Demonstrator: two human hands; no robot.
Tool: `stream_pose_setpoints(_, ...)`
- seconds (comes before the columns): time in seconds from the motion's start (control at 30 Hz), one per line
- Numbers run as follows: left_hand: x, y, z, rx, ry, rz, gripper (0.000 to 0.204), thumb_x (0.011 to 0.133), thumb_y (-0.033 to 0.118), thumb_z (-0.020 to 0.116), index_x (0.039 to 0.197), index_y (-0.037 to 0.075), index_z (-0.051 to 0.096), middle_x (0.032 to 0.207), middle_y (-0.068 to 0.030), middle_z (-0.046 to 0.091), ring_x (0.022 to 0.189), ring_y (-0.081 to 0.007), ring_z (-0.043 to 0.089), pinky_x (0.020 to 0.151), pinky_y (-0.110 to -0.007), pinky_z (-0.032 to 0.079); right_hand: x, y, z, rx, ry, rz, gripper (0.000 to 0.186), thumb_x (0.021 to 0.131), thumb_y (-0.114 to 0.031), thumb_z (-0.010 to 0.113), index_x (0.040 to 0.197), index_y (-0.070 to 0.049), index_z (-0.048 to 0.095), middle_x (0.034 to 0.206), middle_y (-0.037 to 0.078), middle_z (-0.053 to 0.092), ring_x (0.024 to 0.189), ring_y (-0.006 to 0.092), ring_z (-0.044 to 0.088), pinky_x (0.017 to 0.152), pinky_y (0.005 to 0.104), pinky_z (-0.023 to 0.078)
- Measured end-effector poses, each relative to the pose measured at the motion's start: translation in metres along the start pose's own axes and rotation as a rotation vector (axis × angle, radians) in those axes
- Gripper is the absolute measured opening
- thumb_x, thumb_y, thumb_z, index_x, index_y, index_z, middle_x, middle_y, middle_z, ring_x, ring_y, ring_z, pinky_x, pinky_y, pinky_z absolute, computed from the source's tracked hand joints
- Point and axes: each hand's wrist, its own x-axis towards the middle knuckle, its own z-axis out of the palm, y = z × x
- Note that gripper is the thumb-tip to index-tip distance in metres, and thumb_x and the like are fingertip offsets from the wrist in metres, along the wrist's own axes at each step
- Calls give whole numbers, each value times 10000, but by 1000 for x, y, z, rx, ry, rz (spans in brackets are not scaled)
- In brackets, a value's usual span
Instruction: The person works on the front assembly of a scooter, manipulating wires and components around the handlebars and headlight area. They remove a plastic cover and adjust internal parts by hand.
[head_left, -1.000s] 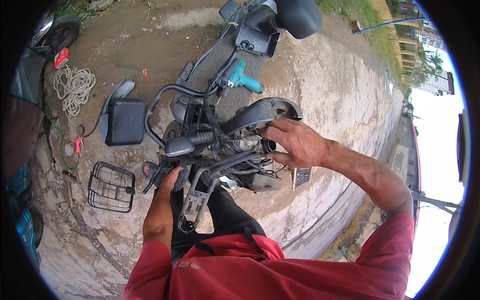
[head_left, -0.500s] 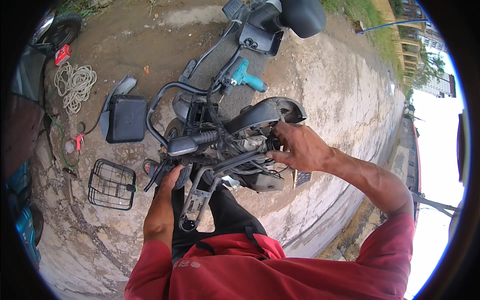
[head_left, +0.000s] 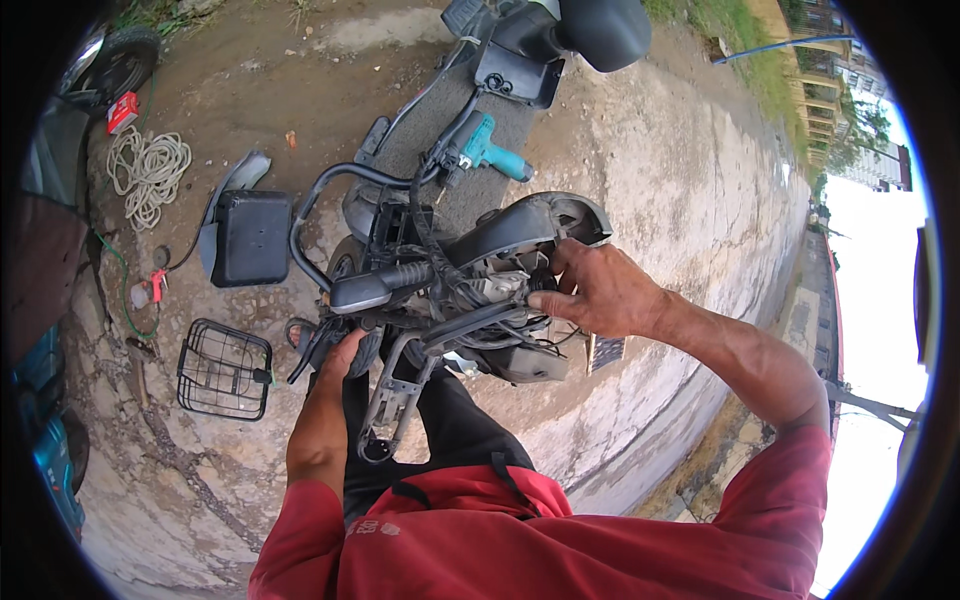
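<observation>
A partly dismantled electric scooter (head_left: 480, 240) with bare tubes, wiring and dark plastic covers stands in front of me. At its rear, my right hand (head_left: 610, 290) has thumb and fingers closed around a black ribbed round part (head_left: 541, 278), beside a silver metal housing (head_left: 502, 285). The curved black mudguard (head_left: 535, 215) is just beyond those fingers. My left hand (head_left: 345, 352) lies against dark parts on the scooter's near left side, its thumb pressed down and its other fingers mostly hidden. Close to my legs, a grey metal bracket (head_left: 392, 400) sticks out.
A teal cordless drill (head_left: 495, 155) lies on the scooter's footboard. Left on the ground are a black wire basket (head_left: 225, 370), a black plastic tray (head_left: 250, 238), a coil of rope (head_left: 148, 175), a red box (head_left: 122, 112) and a hammer (head_left: 138, 370).
My right hand has shifted slightly, its thumb moving a little up and left against the black ribbed part. My left hand stays where it was.
</observation>
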Motion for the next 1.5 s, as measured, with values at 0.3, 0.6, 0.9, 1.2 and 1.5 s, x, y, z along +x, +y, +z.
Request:
stream_pose_setpoints(0.3, -14, 15, 10, 97, 30, 51, 570, 940, 472, 663, 1308, 36, 674, 1253, -45, 676, 1110, -176, 613, 1010, -326, 447, 2, 19, -5, -284, 120, -586, 513, 854, -343, 794, 1143, 14, 565, 1004, 225, 674, 884, 443, 691, 773, 493, 566)
stream_pose_setpoints(0.6, 18, -19, -8, 68, 43, 41, 491, 960, 433, 640, 1257, 46, 699, 1172, -38, 706, 1044, -169, 645, 963, -333, 485, -7, -2, -4, 102, 14, 4, 357, 881, -279, 784, 978, 34, 643, 855, 200, 727, 815, 340, 733, 713, 423, 566)
stream_pose_setpoints(0.9, -7, 10, 4, -88, -75, -1, 639, 887, 461, 759, 1341, 23, 666, 1265, -48, 692, 1079, -189, 646, 976, -338, 489, -7, 1, -2, 120, 21, -105, 329, 876, -220, 784, 1007, 22, 604, 846, 165, 658, 794, 334, 688, 711, 421, 554)
stream_pose_setpoints(1.2, -11, 17, 7, 58, -13, 25, 681, 873, 499, 752, 1348, 19, 659, 1293, -66, 684, 1130, -202, 630, 1006, -340, 466, 3, 19, -20, -451, 114, -839, 354, 819, -173, 757, 1101, -34, 594, 1049, 130, 606, 1001, 327, 660, 867, 418, 562)
stream_pose_setpoints(1.5, 14, -8, -4, -49, -69, -180, 725, 869, 548, 729, 1332, -7, 666, 1272, -82, 695, 1142, -206, 626, 1031, -325, 445, -3, 7, -1, 170, 44, 5, 378, 889, -281, 790, 993, 60, 665, 832, 214, 714, 765, 329, 722, 713, 406, 566)
